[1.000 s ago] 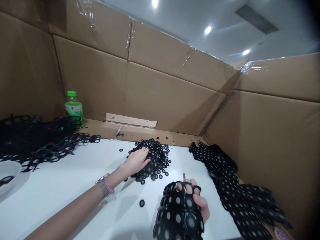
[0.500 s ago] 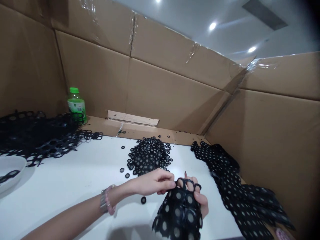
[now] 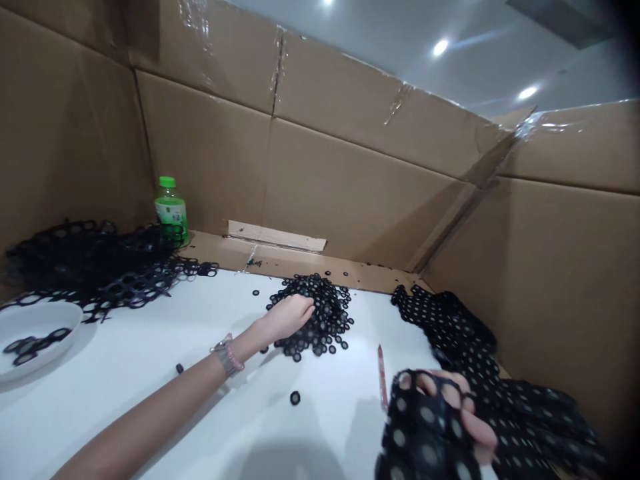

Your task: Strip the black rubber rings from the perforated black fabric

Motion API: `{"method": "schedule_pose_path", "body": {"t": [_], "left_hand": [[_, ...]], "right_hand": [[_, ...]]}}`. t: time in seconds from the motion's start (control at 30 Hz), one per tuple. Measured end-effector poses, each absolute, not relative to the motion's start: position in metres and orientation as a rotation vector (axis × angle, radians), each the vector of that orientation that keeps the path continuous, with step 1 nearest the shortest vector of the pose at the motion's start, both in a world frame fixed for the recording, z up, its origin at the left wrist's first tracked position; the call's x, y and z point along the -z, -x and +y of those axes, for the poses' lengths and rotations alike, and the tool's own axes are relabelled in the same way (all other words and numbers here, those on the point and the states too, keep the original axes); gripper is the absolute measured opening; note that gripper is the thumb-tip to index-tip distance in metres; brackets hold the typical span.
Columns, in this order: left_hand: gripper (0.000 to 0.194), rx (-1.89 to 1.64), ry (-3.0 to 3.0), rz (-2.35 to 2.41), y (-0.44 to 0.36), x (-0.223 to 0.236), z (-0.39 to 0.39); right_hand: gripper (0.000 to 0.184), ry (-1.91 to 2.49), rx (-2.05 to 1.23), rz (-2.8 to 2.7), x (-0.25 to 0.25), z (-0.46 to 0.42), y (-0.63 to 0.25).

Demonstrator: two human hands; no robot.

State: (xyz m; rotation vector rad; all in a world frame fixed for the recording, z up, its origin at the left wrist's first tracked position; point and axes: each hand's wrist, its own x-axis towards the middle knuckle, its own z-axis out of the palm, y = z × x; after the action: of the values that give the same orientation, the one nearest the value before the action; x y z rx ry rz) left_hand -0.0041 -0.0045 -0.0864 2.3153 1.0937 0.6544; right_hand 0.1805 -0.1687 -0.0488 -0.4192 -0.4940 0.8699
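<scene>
My left hand (image 3: 289, 316), with bracelets at its wrist, is over the pile of small black rings (image 3: 320, 333) on the white table. Its fingers are curled together, and what is between them, if anything, is hidden. At lower right, my right hand (image 3: 475, 427) grips a black rubber sheet (image 3: 425, 427) dotted with pale round spots. Along the sheet's top edge are open holes, and fingers show through them. A red pencil-like stick (image 3: 383, 377) lies just left of that sheet. One loose ring (image 3: 295, 398) lies in front of the pile.
More dotted black sheets (image 3: 465, 353) run along the right side. Black perforated scraps (image 3: 100, 260) are heaped at left, beside a green-capped bottle (image 3: 171, 210). A white bowl (image 3: 75, 320) holds several black rings. Cardboard walls (image 3: 350, 180) surround the table.
My left hand has left the dotted sheet and moved up and left to the ring pile. My right hand has shifted right and down with the sheet, and the red stick now shows fully.
</scene>
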Motion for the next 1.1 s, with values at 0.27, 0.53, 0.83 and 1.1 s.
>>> {"method": "schedule_pose_path", "body": {"t": [0.27, 0.53, 0.83, 1.1], "left_hand": [[0.026, -0.585, -2.389, 1.145, 0.009, 0.076, -0.013], [0.036, -0.442, -2.039, 0.431, -0.004, 0.029, -0.080], [0.020, -0.443, -1.923, 0.363, -0.013, 0.045, -0.076], [0.017, -0.436, -1.939, 0.452, -0.011, 0.036, -0.090]], "right_hand": [[0.012, 0.429, -1.164, -0.427, 0.071, -0.144, -0.145], [0.022, 0.204, -1.164, -0.427, 0.078, -0.141, -0.139], [0.028, -0.709, -1.644, -0.597, 0.069, -0.129, -0.152], [0.030, -0.614, -1.511, -0.401, 0.072, -0.136, -0.147]]}}
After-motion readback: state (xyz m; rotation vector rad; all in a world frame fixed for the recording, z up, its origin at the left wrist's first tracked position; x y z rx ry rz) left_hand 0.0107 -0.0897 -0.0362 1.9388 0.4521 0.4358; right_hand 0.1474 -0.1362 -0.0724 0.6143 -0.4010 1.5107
